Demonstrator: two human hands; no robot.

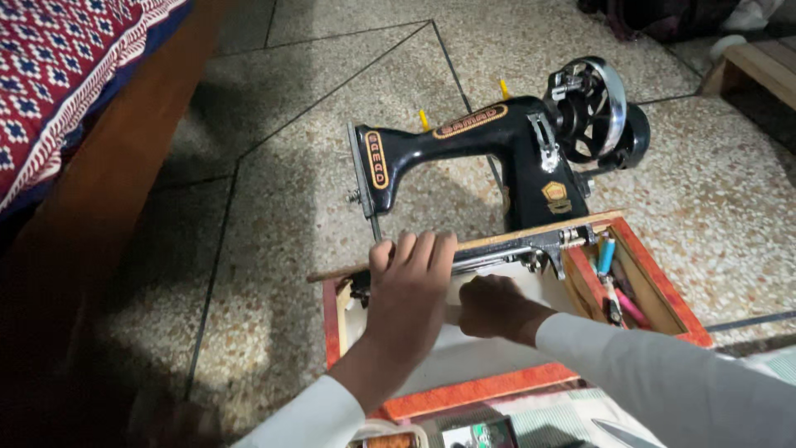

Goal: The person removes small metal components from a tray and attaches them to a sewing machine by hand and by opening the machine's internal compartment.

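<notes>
A black sewing machine (497,149) with a spoked handwheel is tilted back on its hinges, away from me, over a red-edged wooden base box (489,390). My left hand (409,290) rests over the raised wooden bed edge, fingers curled on it beside the metal underside parts (531,249). Inside the box, my right hand (495,305) is closed low against the pale interior, just under the mechanism. Whether it holds anything is hidden. Both arms wear white sleeves.
A side compartment (618,286) of the box holds pens and small tools. A red patterned bedspread (58,75) on a wooden bed frame lies at left. The floor is speckled stone tile. A wooden pallet edge (759,66) sits at top right, and small items (431,435) lie near me.
</notes>
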